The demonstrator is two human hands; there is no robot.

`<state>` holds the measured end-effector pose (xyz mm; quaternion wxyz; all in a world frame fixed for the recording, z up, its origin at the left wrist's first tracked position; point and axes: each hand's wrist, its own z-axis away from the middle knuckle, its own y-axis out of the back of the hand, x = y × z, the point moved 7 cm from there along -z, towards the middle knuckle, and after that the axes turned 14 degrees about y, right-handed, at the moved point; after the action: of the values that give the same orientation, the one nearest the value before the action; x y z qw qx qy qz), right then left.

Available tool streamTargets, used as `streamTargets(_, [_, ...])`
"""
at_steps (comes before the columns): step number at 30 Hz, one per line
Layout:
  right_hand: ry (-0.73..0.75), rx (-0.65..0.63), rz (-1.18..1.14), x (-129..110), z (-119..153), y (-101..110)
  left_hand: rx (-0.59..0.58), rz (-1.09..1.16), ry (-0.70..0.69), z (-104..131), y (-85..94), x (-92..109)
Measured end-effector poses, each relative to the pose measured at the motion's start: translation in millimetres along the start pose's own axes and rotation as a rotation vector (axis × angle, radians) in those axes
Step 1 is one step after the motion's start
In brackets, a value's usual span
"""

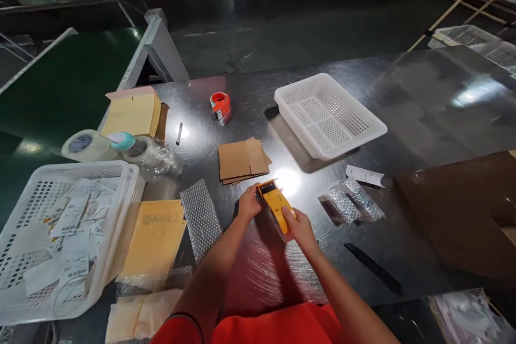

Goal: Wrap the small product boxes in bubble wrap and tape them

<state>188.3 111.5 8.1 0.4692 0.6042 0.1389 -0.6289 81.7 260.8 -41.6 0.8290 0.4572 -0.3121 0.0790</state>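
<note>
A yellow tape dispenser [277,205] is held above the metal table, low in the middle of the view. My right hand [297,226] is wrapped round its lower right part. At its upper left end is my left hand [250,202], fingers bent together against the dispenser's dark tip; what they pinch is too small to make out. Just beyond lie several flat brown cardboard pieces [242,160]. A sheet of bubble wrap [200,219] lies left of my left forearm. Two bubble-wrapped items [351,201] rest to the right of my right hand.
At the left, a white basket [131,193] holds labels and papers beside a yellow envelope [155,234]. Farther back are tape rolls [86,145], stacked envelopes [131,113], a red tape dispenser [220,106] and a white basket [298,129]. A black strip [373,267] lies right.
</note>
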Motion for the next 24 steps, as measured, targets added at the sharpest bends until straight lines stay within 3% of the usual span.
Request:
streamTargets(5, [-0.073, -0.165, -0.095, 36.2, 50.7, 15.6, 0.008, -0.079, 0.119, 65.2, -36.9, -18.3])
streamTargets(8, [-0.111, -0.202, -0.159, 50.3, 72.3, 25.0, -0.016, -0.166, 0.109, 84.7, -47.2, -18.8])
streamTargets(14, [-0.159, -0.242, -0.246, 57.9, 85.8, 28.8, -0.052, -0.193, 0.139, 83.7, -43.6, -14.6])
streamTargets(20, [-0.098, -0.21, -0.233, 61.9, 81.8, 23.4, -0.087, -0.166, 0.055, 80.7, -40.1, -10.9])
streamTargets(22, [-0.086, -0.211, -0.22, 60.5, 76.0, 25.0, -0.182, -0.142, -0.011, 75.6, -33.6, -9.6])
streamTargets(24, [-0.079, -0.218, -0.206, 60.2, 71.3, 31.8, -0.351, -0.123, -0.061, 69.7, -28.5, -6.9])
